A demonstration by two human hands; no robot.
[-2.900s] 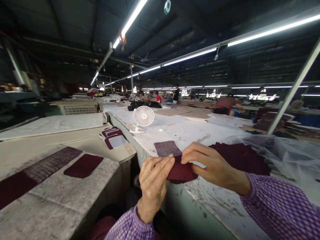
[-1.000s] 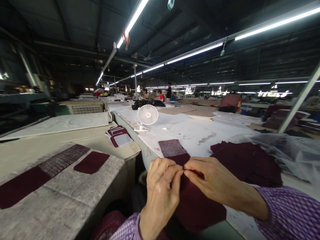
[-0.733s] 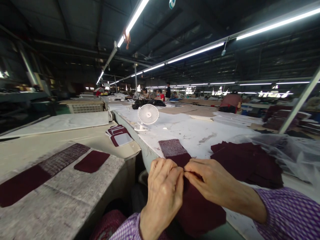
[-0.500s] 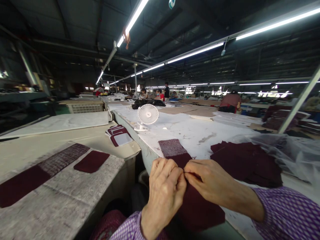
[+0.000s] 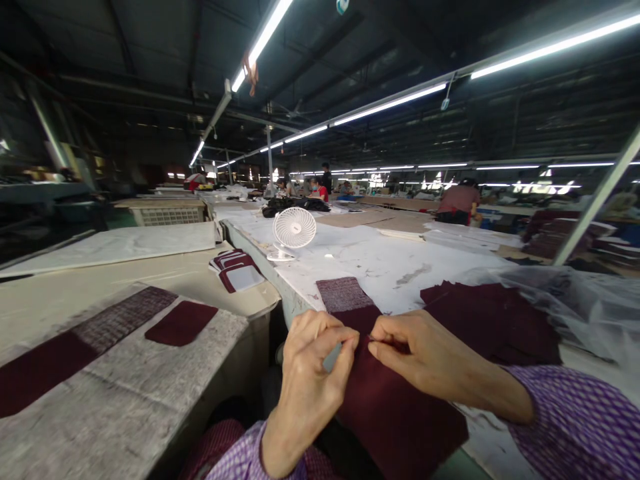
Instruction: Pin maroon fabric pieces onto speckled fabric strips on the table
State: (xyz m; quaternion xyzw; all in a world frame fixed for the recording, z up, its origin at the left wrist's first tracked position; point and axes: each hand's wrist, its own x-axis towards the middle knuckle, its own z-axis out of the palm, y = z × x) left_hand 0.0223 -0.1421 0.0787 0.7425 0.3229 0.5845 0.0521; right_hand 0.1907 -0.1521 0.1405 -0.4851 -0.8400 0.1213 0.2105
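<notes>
A long maroon fabric piece [image 5: 400,413] lies over the table's near edge, its far end a speckled grey-maroon section [image 5: 345,293]. Above its middle, my left hand [image 5: 307,373] pinches thumb and forefinger together; whatever is between them is too small to see. My right hand [image 5: 433,353], just to the right, is also closed in a pinch, with a tiny dark bit showing at its fingertips. A narrow gap separates the two hands. Beyond my right wrist rests a heap of maroon fabric pieces [image 5: 493,323].
A white clip fan [image 5: 295,228] stands on the white table [image 5: 370,250]. Clear plastic sheeting [image 5: 595,313] lies at right. On the lower left surface are a maroon-and-speckled strip [image 5: 123,320], a small maroon piece [image 5: 181,323] and stacked white-and-maroon pieces [image 5: 237,270]. Co-workers are farther back.
My hands have come apart at the fingertips, the left moving left and turning to show its pinch. More of the maroon piece shows below them, its near end shifted right.
</notes>
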